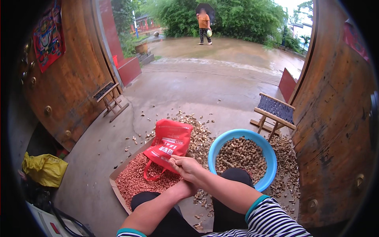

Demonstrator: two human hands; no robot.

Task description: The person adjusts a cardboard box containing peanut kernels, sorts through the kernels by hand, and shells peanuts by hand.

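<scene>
My right hand [184, 167] is in front of me with its fingers drawn together at the edge of a red cloth bag [173, 136]. Whatever those fingers hold, if anything, is too small to make out. Just below it is my left hand [185, 190], its fingers hidden behind the right hand and wrist. The bag, with its handle loop hanging down, lies on shelled peanuts [136, 175] that fill a shallow cardboard tray [118, 193]. Beside my right knee stands a blue basin [271, 160] of unshelled peanuts [241, 156].
Empty shells [199, 138] litter the floor beyond the tray and right of the basin. Folding stools stand at left [108, 96] and right [274, 112], near wooden doors. A yellow bag [45, 169] sits far left. Outside, a person [203, 23] holds an umbrella on wet ground.
</scene>
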